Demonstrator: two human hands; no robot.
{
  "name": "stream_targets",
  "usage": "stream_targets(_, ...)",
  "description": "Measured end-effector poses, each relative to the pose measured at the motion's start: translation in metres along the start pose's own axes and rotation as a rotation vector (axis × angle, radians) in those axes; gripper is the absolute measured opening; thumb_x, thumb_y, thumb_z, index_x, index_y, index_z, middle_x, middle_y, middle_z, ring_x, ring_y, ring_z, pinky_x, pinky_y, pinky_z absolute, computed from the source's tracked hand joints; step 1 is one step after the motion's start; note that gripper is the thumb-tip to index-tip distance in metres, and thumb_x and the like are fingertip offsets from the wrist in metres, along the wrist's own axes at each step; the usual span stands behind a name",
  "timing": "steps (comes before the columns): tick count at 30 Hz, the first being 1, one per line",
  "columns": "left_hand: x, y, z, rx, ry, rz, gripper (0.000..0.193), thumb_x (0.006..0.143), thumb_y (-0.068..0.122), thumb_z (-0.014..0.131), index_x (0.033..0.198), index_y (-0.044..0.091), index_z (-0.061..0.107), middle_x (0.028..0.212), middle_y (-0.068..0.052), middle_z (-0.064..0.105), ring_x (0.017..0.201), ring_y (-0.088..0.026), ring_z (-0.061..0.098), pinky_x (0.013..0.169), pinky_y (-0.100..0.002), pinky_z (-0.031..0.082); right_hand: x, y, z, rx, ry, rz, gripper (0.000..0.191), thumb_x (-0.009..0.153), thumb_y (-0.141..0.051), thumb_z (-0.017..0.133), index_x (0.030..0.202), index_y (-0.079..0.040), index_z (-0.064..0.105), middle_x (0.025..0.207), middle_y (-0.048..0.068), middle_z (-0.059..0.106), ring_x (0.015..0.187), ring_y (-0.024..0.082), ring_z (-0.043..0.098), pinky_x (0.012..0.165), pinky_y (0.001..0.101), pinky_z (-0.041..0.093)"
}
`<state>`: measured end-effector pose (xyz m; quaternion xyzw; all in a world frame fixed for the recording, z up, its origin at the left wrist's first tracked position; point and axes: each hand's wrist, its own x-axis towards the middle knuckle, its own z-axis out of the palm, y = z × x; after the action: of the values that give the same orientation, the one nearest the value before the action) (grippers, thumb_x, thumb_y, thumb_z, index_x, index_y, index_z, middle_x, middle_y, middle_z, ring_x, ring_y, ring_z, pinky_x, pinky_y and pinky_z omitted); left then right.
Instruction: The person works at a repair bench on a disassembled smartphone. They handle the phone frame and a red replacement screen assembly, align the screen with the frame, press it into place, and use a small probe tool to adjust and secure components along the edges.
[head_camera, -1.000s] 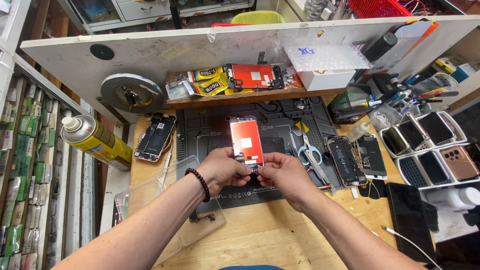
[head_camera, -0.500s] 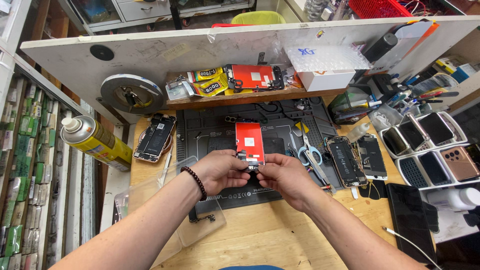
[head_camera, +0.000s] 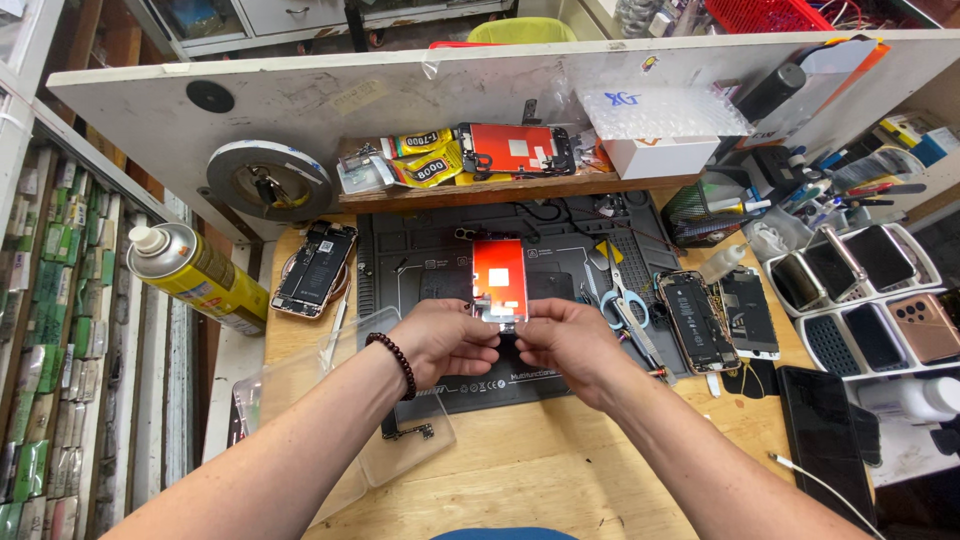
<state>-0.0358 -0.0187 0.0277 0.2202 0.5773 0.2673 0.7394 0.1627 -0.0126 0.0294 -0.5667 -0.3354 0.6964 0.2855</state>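
Observation:
A phone screen panel with a red-orange back (head_camera: 499, 277) is held upright over the dark repair mat (head_camera: 420, 262). My left hand (head_camera: 440, 340), with a bead bracelet on the wrist, pinches its lower left corner. My right hand (head_camera: 568, 347) grips its lower right edge, and the fingertips of both hands meet at the panel's bottom end. A small flex cable part at that bottom edge is mostly hidden by my fingers.
An opened phone (head_camera: 314, 265) lies left of the mat, two more opened phones (head_camera: 695, 318) to the right beside scissors (head_camera: 620, 300). A yellow spray can (head_camera: 196, 272) lies at far left. Trays of phones (head_camera: 872, 290) stand at right; a shelf with another red panel (head_camera: 515, 150) behind.
The red-backed panel has tilted from leaning left to standing nearly straight, and shifted slightly right. Both hands stayed at its bottom edge.

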Motion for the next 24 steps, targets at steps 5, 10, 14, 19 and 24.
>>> stream_targets(5,-0.017,0.008,-0.006,0.117,0.125,0.027,0.019,0.092,0.01,0.07,0.109,0.005,0.062,0.087,-0.012,0.071,0.063,-0.019,0.07,0.053,-0.031,0.059,0.011,-0.011,-0.008,-0.133,0.066,-0.015,0.022,0.088,-0.003,0.072,0.109,-0.001,0.071,0.091,0.005,0.073,0.077,0.012,0.069,0.069,0.0267,0.06)
stream_targets(10,-0.02,0.013,-0.039,0.199,0.217,0.112,0.018,0.092,0.01,0.069,0.107,0.001,0.066,0.083,-0.009,0.071,0.057,-0.015,0.067,0.046,-0.027,0.054,0.01,-0.015,-0.012,-0.309,0.107,-0.041,0.023,0.087,-0.004,0.072,0.11,-0.002,0.072,0.091,0.006,0.074,0.078,0.015,0.071,0.069,0.0281,0.061)
stream_targets(14,-0.01,0.014,-0.073,0.319,0.423,0.21,0.013,0.089,0.009,0.073,0.101,0.004,0.074,0.085,-0.008,0.074,0.061,-0.018,0.066,0.051,-0.032,0.051,0.005,-0.017,-0.013,-0.648,0.136,-0.106,0.026,0.087,-0.01,0.074,0.112,-0.004,0.071,0.084,0.008,0.075,0.075,0.017,0.07,0.067,0.0311,0.058)
stream_targets(19,0.006,0.021,-0.105,0.871,0.758,0.402,0.014,0.08,0.017,0.078,0.092,0.013,0.084,0.094,-0.013,0.079,0.087,-0.025,0.075,0.085,-0.038,0.058,0.004,-0.02,-0.008,-1.101,0.222,-0.267,0.034,0.082,-0.022,0.079,0.112,-0.008,0.073,0.088,0.008,0.077,0.083,0.022,0.074,0.079,0.0354,0.057)
stream_targets(24,0.028,0.031,-0.1,1.083,0.784,0.492,0.019,0.078,0.019,0.076,0.095,0.014,0.083,0.101,-0.018,0.076,0.097,-0.037,0.072,0.09,-0.044,0.057,-0.002,-0.023,0.003,-1.152,0.263,-0.262,0.036,0.084,-0.021,0.075,0.117,-0.007,0.069,0.106,0.016,0.075,0.103,0.031,0.072,0.091,0.0404,0.055)
